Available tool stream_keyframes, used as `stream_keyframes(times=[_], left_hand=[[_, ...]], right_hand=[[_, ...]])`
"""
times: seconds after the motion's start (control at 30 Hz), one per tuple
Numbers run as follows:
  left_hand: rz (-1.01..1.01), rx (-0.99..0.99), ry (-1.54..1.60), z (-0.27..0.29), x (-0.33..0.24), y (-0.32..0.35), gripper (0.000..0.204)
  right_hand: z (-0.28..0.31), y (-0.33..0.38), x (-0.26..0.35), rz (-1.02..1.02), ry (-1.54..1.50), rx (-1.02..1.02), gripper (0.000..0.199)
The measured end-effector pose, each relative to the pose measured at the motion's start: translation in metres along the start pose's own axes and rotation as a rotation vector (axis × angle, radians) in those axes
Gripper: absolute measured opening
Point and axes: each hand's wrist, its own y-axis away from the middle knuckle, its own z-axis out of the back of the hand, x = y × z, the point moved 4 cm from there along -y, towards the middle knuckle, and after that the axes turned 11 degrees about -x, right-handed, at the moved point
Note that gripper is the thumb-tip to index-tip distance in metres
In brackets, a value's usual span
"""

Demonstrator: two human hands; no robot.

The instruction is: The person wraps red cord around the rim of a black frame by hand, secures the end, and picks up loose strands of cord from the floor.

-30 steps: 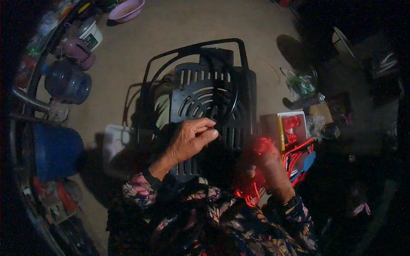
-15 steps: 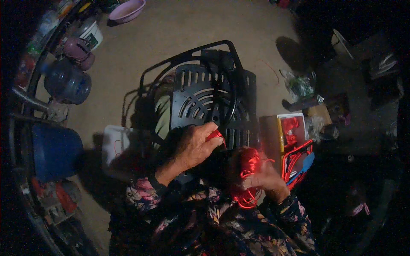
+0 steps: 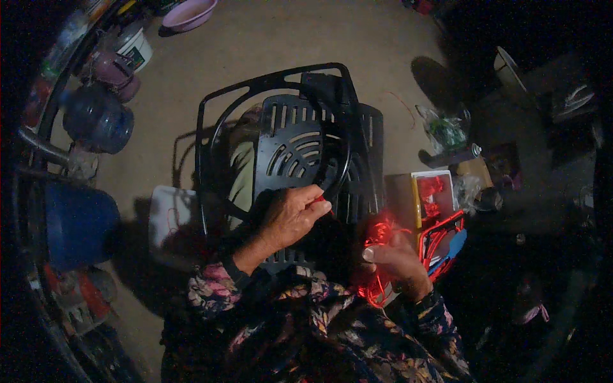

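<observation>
A black plastic fan-like grille with curved slots [image 3: 294, 153] lies in front of me inside a black frame [image 3: 220, 102]. My left hand [image 3: 290, 217] rests on the grille's lower edge, fingers curled, pinching a bit of red wire at the fingertips. My right hand [image 3: 399, 262] is closed on a tangled bundle of red wire [image 3: 377, 239] just right of the grille, with strands hanging below the hand. Floral sleeves cover both forearms.
On the floor: a blue bucket [image 3: 76, 223] and a dark round jug [image 3: 96, 118] at left, a pink basin [image 3: 188, 13] at top, a white container [image 3: 169, 220], an open box with red parts [image 3: 434, 191], red-and-blue cables [image 3: 447, 242], a plastic bag [image 3: 444, 131].
My left hand slid down from the grille's middle to its lower edge. My right hand lifted the red wire bundle and drew it left, closer to the grille.
</observation>
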Motion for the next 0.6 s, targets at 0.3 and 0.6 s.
stream_keyframes(times=[0.3,0.6], left_hand=[[0.263,0.141,0.125,0.001,0.012,-0.002,0.029],[0.264,0.141,0.184,-0.001,0.008,0.001,0.021]], right_hand=[[0.001,-0.015,-0.008,0.014,-0.071,0.003,0.018],[0.000,-0.017,-0.013,-0.026,-0.181,0.033,0.019]])
